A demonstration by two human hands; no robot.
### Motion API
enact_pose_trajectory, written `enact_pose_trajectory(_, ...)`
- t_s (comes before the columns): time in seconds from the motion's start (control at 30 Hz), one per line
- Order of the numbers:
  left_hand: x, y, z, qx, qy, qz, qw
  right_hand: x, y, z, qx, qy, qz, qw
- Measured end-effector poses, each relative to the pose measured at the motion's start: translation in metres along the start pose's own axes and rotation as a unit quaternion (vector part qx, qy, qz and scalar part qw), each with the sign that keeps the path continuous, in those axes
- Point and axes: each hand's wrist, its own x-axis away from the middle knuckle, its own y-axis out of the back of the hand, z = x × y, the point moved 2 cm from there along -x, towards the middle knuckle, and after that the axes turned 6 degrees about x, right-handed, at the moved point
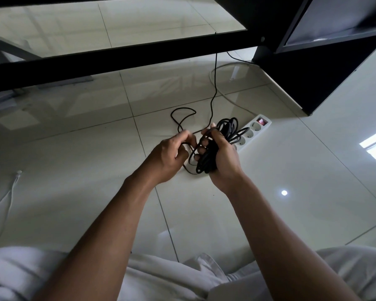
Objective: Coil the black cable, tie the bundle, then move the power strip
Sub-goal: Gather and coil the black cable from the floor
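My right hand [223, 158] grips a bundle of black cable coils [227, 131], with loops sticking out above and below the fist. My left hand [172, 153] pinches a loose strand of the same cable just left of the bundle. The uncoiled black cable [215, 83] loops on the floor beyond my hands and runs up toward the table edge. A white power strip [255, 127] with a red lit switch lies on the floor right behind the bundle, partly hidden by my right hand.
A black-framed glass table [117, 59] spans the top. A dark cabinet [313, 68] stands at the upper right. A grey-white cord [230, 94] curves from the power strip. A thin white cable [7, 200] lies at the left. Glossy tiled floor [74, 170] all round.
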Motion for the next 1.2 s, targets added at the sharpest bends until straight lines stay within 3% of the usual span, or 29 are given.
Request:
enact_pose_trajectory(0.3,0.002,0.0,-0.008,0.014,-0.026,-0.016,0.999,0.001,0.001,0.003,0.02,0.014,-0.049,0.998)
enact_pose_trajectory(0.47,0.001,0.001,-0.011,0.096,-0.019,-0.041,0.994,0.0,0.002,0.003,0.076,0.044,-0.066,0.994)
enact_pose_trajectory(0.6,0.0,0.004,-0.016,0.118,-0.017,-0.062,0.991,0.005,-0.001,0.006,0.123,0.069,0.012,0.99)
enact_pose_trajectory(0.7,0.001,0.0,-0.02,0.084,-0.017,-0.049,0.995,0.01,-0.007,0.006,0.136,0.062,0.094,0.984)
enact_pose_trajectory(0.77,0.002,-0.004,-0.019,0.053,-0.012,-0.036,0.998,0.012,-0.008,0.005,0.19,0.073,0.106,0.973)
enact_pose_trajectory(0.97,0.001,-0.008,-0.011,0.035,-0.018,-0.014,0.999,0.006,-0.008,-0.001,0.221,0.062,0.052,0.972)
enact_pose_trajectory(1.2,-0.005,-0.007,-0.001,0.135,0.019,-0.041,0.99,0.001,0.001,0.0,0.164,0.09,-0.06,0.981)
